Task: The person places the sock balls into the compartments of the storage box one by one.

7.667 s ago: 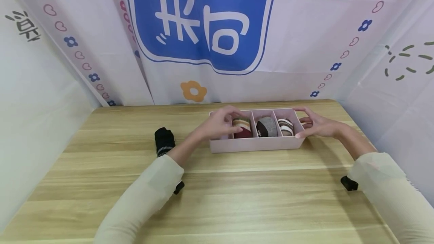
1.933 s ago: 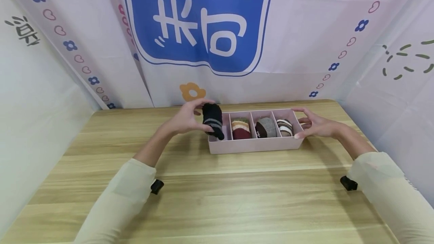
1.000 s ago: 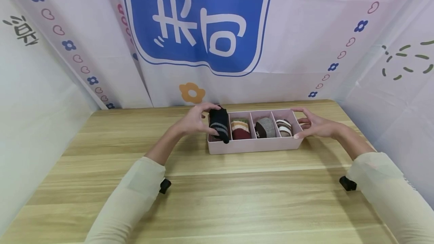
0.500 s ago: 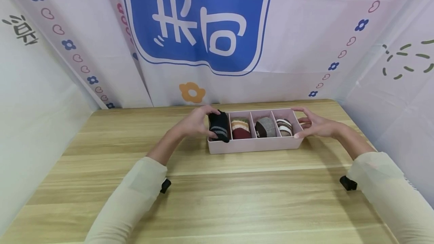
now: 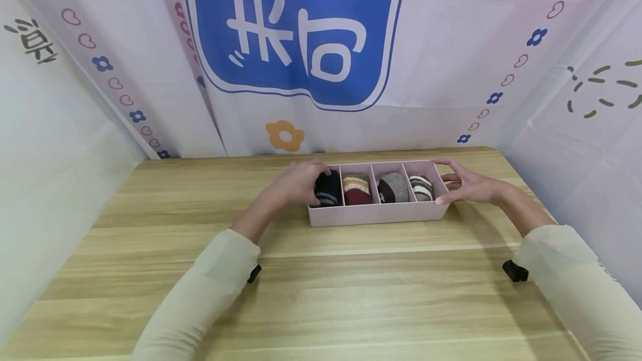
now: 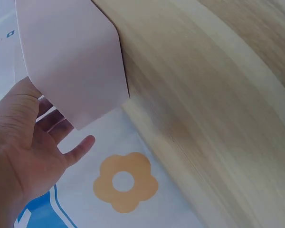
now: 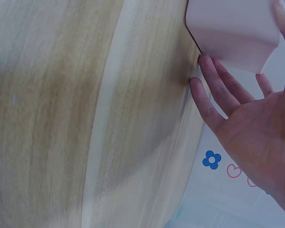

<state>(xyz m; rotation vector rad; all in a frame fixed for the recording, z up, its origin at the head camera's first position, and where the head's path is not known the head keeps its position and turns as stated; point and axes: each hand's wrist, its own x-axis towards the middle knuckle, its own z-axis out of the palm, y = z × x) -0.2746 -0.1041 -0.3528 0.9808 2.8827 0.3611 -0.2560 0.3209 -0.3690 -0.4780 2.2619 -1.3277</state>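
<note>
A pale pink divided box (image 5: 378, 216) stands near the table's back edge, with rolled socks in its compartments. My left hand (image 5: 298, 183) reaches over the box's left end, thumb and fingertips around a rolled black sock (image 5: 328, 189) with grey stripes, low in the leftmost compartment. In the left wrist view the box wall hides the sock and the fingertips. My right hand (image 5: 468, 183) grips the right end of the box, thumb at the front corner and a finger at the back one; its other fingers extend beside the end wall in the right wrist view.
Rightward from the black sock sit a red striped sock (image 5: 357, 189), a grey and dark brown sock (image 5: 393, 187) and a brown and white striped sock (image 5: 421, 188), one per compartment. The wooden table (image 5: 351, 288) meets a printed cloth backdrop (image 5: 431, 121) behind.
The black sock lay on the table at left; my left hand brought it rightward over the box and down into the leftmost compartment, where it now sits lower. My right hand stays on the box.
</note>
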